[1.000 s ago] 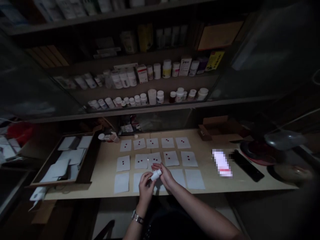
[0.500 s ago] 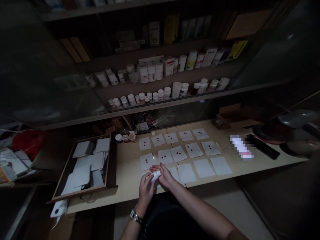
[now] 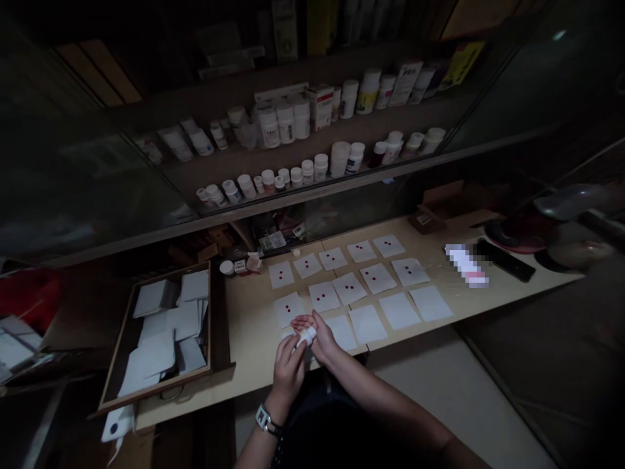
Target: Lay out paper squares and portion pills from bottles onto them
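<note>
A small white pill bottle (image 3: 306,336) lies tilted between my hands, over the near edge of the table. My left hand (image 3: 287,370), with a watch on its wrist, grips the bottle's lower part. Close against the bottle's other end, my right hand (image 3: 324,341) is open, palm turned up and fingers stretched out. Whether any tablets lie in that palm I cannot make out. Beyond the hands are rows of white paper squares (image 3: 322,296), several bearing small red tablets (image 3: 350,287). Nearer squares, such as a blank paper (image 3: 368,324), show no tablets; one is partly hidden by my hands.
To the left stands an open drawer (image 3: 211,339) with stacks of white paper (image 3: 152,358). Shelves with white bottles (image 3: 286,122) rise behind the table (image 3: 249,339). A black phone (image 3: 508,260) and a cardboard box (image 3: 442,198) are on the right.
The camera view has shifted slightly, so the shelves sit higher in the picture. My right palm has turned further upward beside the bottle, which my left hand still holds.
</note>
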The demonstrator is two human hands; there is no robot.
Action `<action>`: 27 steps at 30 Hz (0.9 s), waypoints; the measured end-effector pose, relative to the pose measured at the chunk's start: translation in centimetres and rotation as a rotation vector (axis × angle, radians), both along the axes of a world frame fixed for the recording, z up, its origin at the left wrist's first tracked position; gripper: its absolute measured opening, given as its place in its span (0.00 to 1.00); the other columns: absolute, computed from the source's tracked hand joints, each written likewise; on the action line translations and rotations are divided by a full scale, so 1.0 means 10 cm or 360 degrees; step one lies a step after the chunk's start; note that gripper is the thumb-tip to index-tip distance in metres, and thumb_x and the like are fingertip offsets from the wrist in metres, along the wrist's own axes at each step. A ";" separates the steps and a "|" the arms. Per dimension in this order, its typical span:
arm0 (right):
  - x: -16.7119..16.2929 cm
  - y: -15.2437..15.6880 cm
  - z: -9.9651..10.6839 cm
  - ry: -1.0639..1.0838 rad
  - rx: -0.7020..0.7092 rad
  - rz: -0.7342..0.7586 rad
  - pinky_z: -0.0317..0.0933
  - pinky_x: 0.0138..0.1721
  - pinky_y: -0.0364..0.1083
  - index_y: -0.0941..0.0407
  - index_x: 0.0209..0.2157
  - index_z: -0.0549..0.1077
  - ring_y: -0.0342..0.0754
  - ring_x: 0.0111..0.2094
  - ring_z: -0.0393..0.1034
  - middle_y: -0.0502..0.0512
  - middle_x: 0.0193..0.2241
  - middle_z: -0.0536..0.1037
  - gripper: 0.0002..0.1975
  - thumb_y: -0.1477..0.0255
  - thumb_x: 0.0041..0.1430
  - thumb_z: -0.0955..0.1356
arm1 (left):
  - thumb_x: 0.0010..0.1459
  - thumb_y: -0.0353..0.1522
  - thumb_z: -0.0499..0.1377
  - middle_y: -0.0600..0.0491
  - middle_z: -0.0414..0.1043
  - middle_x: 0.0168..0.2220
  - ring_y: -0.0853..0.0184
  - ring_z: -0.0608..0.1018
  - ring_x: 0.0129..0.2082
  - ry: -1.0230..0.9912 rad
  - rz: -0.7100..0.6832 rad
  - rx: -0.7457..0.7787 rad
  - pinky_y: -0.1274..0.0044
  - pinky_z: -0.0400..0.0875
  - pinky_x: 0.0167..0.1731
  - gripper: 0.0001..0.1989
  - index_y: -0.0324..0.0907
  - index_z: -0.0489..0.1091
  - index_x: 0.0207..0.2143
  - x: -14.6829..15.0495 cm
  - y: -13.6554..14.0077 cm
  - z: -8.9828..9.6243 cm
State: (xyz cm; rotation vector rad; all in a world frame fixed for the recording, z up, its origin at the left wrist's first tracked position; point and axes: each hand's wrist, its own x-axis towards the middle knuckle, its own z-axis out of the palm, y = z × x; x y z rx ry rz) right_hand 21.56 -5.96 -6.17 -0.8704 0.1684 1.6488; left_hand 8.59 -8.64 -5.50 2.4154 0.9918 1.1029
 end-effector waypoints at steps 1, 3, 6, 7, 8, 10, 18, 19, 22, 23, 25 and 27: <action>0.00 -0.01 0.02 0.0006 0.0005 -0.0002 0.61 0.43 0.47 0.61 0.25 0.75 0.49 0.32 0.73 0.61 0.26 0.78 0.22 0.60 0.59 0.61 | 0.56 0.20 0.54 0.45 0.71 0.44 0.59 0.72 0.48 -0.0014 0.0008 0.0005 0.64 0.73 0.44 0.22 0.44 0.67 0.51 0.00 -0.02 0.01; 0.00 -0.04 0.07 0.0009 0.0041 0.0000 0.61 0.43 0.47 0.61 0.25 0.75 0.49 0.32 0.73 0.60 0.26 0.78 0.22 0.58 0.58 0.62 | 0.55 0.20 0.55 0.45 0.72 0.44 0.59 0.72 0.47 -0.0050 0.0023 0.0003 0.64 0.73 0.44 0.22 0.45 0.67 0.51 0.00 -0.04 0.04; 0.01 -0.06 0.17 -0.0013 0.0083 -0.0008 0.61 0.43 0.48 0.61 0.25 0.75 0.49 0.32 0.72 0.59 0.26 0.78 0.22 0.56 0.56 0.64 | 0.54 0.20 0.56 0.46 0.72 0.44 0.59 0.73 0.47 -0.0086 0.0020 -0.0003 0.65 0.73 0.43 0.22 0.46 0.68 0.51 0.00 -0.04 0.10; 0.02 -0.06 0.20 -0.0023 0.0077 -0.0012 0.61 0.43 0.48 0.61 0.25 0.75 0.49 0.31 0.72 0.59 0.26 0.78 0.22 0.56 0.56 0.64 | 0.54 0.20 0.56 0.46 0.72 0.44 0.59 0.73 0.47 -0.0085 0.0007 -0.0001 0.65 0.73 0.43 0.22 0.46 0.68 0.51 0.01 -0.03 0.12; 0.03 -0.06 0.23 -0.0037 0.0062 -0.0021 0.61 0.43 0.48 0.60 0.25 0.75 0.49 0.31 0.72 0.59 0.26 0.78 0.22 0.56 0.55 0.65 | 0.54 0.20 0.57 0.46 0.72 0.44 0.59 0.73 0.47 -0.0084 -0.0006 0.0001 0.65 0.73 0.43 0.23 0.46 0.68 0.51 0.01 -0.02 0.13; 0.05 -0.06 0.29 -0.0068 0.0053 -0.0039 0.61 0.43 0.48 0.60 0.25 0.76 0.49 0.31 0.72 0.58 0.26 0.78 0.21 0.55 0.54 0.65 | 0.54 0.20 0.56 0.46 0.73 0.44 0.59 0.73 0.48 -0.0086 -0.0019 -0.0002 0.65 0.73 0.43 0.23 0.46 0.67 0.51 0.02 -0.01 0.13; 0.06 -0.07 0.33 -0.0187 0.0065 -0.0030 0.60 0.43 0.48 0.59 0.24 0.76 0.49 0.31 0.71 0.57 0.25 0.78 0.21 0.54 0.52 0.66 | 0.55 0.21 0.56 0.46 0.72 0.44 0.59 0.73 0.47 -0.0084 -0.0006 -0.0012 0.64 0.74 0.43 0.21 0.45 0.67 0.51 0.05 -0.02 0.12; 0.05 -0.07 0.32 -0.0200 0.0055 -0.0032 0.60 0.43 0.48 0.59 0.24 0.76 0.49 0.31 0.71 0.57 0.25 0.78 0.21 0.54 0.52 0.66 | 0.55 0.21 0.56 0.46 0.73 0.43 0.59 0.73 0.46 -0.0088 -0.0011 -0.0023 0.64 0.74 0.42 0.21 0.45 0.68 0.50 0.05 -0.02 0.13; 0.03 -0.07 0.29 -0.0206 0.0019 -0.0040 0.60 0.43 0.48 0.59 0.24 0.76 0.49 0.31 0.71 0.57 0.25 0.78 0.21 0.54 0.51 0.67 | 0.55 0.21 0.57 0.46 0.73 0.42 0.60 0.74 0.45 -0.0096 -0.0007 -0.0026 0.65 0.74 0.42 0.21 0.45 0.68 0.50 0.05 -0.02 0.15; 0.03 -0.07 0.29 -0.0198 0.0015 -0.0041 0.60 0.42 0.48 0.59 0.24 0.76 0.49 0.30 0.71 0.57 0.25 0.78 0.21 0.54 0.50 0.68 | 0.55 0.21 0.57 0.46 0.73 0.42 0.60 0.74 0.46 -0.0093 -0.0003 -0.0019 0.65 0.74 0.42 0.21 0.45 0.68 0.50 0.04 -0.02 0.15; 0.01 -0.07 0.28 -0.0168 0.0019 -0.0032 0.60 0.42 0.48 0.59 0.23 0.76 0.49 0.30 0.71 0.57 0.24 0.78 0.21 0.54 0.49 0.69 | 0.55 0.21 0.56 0.45 0.73 0.44 0.59 0.73 0.47 -0.0081 0.0001 0.0002 0.64 0.74 0.43 0.21 0.45 0.67 0.51 0.03 -0.04 0.14; 0.00 -0.07 0.28 -0.0171 0.0043 -0.0034 0.60 0.42 0.48 0.59 0.24 0.76 0.49 0.30 0.71 0.57 0.25 0.78 0.21 0.53 0.48 0.69 | 0.55 0.21 0.56 0.45 0.73 0.44 0.58 0.73 0.47 -0.0076 0.0013 0.0020 0.63 0.74 0.43 0.21 0.45 0.67 0.51 0.01 -0.05 0.12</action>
